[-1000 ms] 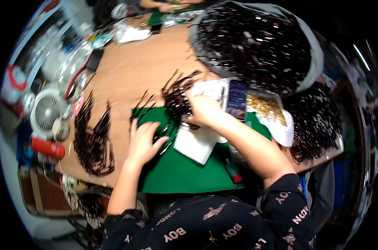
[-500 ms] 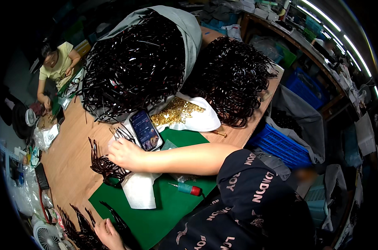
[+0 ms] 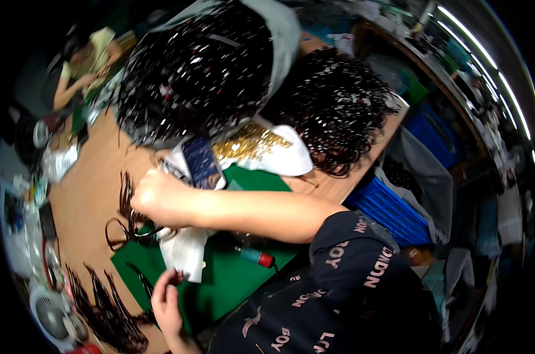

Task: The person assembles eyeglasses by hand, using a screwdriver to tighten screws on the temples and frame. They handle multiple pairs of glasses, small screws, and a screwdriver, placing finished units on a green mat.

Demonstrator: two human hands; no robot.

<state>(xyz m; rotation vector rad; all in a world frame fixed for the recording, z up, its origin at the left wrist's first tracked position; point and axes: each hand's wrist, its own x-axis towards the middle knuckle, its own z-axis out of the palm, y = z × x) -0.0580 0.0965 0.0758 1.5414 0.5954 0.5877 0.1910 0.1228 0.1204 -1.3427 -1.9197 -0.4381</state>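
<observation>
My right hand (image 3: pixel 158 197) is closed over a small bundle of glossy dark cords (image 3: pixel 121 233), left of the phone; its fingertips are hidden. Loops of cord stick out beneath the hand. My left hand (image 3: pixel 168 304) is raised over the green mat (image 3: pixel 220 256) near the front, thumb and forefinger apart, with nothing I can make out between them. Just beyond its fingertips lies a white cloth (image 3: pixel 182 256) with a tiny gold piece (image 3: pixel 204 265) at its edge. More dark cords (image 3: pixel 105 307) lie to the left of this hand.
A phone (image 3: pixel 202 163) lies beside gold pieces (image 3: pixel 253 141) on white cloth. Behind stand a big sack of dark cords (image 3: pixel 197 76) and another cord heap (image 3: pixel 335 106). A teal-and-red tool (image 3: pixel 257 256) lies on the mat. A co-worker (image 3: pixel 90 65) sits at far left.
My left hand has risen away from the cords at the front left toward the white cloth. My right hand has turned and closed more over its bundle. The whole view has shifted slightly.
</observation>
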